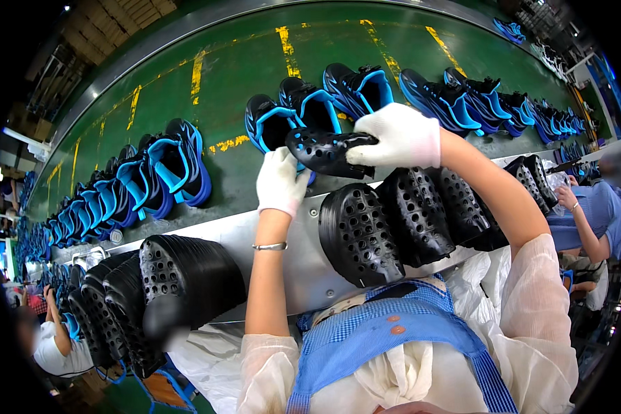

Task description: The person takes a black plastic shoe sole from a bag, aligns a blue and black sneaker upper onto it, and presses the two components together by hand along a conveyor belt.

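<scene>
My right hand (397, 136), in a white glove, is closed on one end of a black perforated plastic shoe insert (317, 152). Its far end hangs over the opening of a black and blue sneaker (261, 114) on the green surface. My left hand (280, 185), also gloved in white, curls its fingers at the near side of that sneaker, with its thumb near the heel. The glove and the insert hide part of the sneaker's collar. Just right of it stand two more sneakers, one (310, 103) beside the insert and another (360, 90) behind my right hand.
Stacks of nested black inserts stand on the metal ledge, some left (186, 276), others right (360, 234). Rows of sneakers extend left (176, 165) and right (431, 103) along the green surface (241, 55) with yellow marks. A co-worker in blue (590, 214) sits at right, another in white (65, 352) at left.
</scene>
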Demonstrator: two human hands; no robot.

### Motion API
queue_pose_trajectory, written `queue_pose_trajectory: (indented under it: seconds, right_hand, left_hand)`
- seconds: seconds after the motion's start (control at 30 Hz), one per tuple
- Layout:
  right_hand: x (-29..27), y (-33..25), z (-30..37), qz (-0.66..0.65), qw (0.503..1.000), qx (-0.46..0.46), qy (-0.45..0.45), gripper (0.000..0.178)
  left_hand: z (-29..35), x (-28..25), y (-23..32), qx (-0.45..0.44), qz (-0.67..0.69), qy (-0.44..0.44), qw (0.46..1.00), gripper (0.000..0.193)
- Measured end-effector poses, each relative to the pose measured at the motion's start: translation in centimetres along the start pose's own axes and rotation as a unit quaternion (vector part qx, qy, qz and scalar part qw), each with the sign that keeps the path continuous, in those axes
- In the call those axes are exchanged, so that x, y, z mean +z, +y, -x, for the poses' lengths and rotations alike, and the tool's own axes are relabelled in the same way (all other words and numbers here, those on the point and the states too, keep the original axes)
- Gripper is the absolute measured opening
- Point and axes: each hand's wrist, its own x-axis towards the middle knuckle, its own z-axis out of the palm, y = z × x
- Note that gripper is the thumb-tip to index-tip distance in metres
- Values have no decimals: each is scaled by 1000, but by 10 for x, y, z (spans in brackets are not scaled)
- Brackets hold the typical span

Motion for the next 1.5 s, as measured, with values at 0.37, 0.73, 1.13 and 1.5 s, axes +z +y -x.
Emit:
queue_pose_trajectory:
  seconds: [0.37, 0.73, 1.13, 1.5]
  right_hand:
    - [-2, -38, -101, 150, 983, 14, -102, 36]
    - [130, -23, -196, 278, 940, -8, -200, 33]
    - [128, -23, -206, 242, 965, -35, -90, 33]
    - [114, -30, -186, 207, 973, -27, -93, 33]
  left_hand:
    - [3, 20, 8, 19, -22, 57, 998, 32]
    - [-3, 9, 10, -30, -135, -114, 984, 31]
    - [-42, 4, 0, -24, -148, -278, 949, 37]
    - [-43, 7, 5, 19, -168, -309, 936, 35]
